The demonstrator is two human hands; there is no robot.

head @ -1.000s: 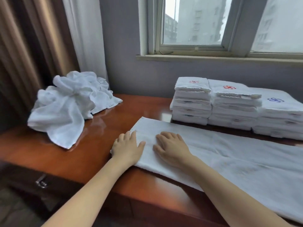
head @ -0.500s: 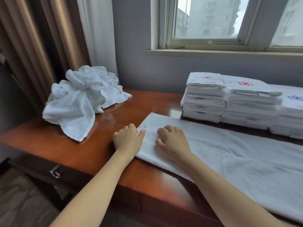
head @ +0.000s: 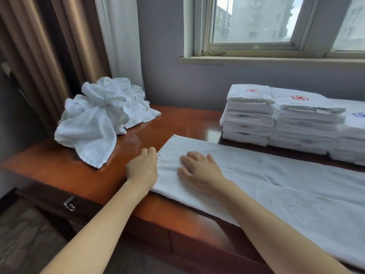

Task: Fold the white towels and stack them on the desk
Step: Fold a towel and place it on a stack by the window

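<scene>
Soft daylight is admitted through the window (head: pixel 254 18), upper right; the glass is slightly overexposed. Pale glare is seen on the glossy desk (head: pixel 138 135) beside the crumpled towels (head: pixel 94 123). Shadows are kept faint. The left side is left dim. Wide-angle bending is noted at the edges; the curtain (head: pixel 49 56) is smeared.

Brown curtain (head: pixel 49 56) hangs at left, a white sheer (head: pixel 120 36) just beside it — window (head: pixel 256 18) over the grey wall (head: pixel 187 86), buildings outside — dark floor (head: pixel 23 244) down low.
</scene>
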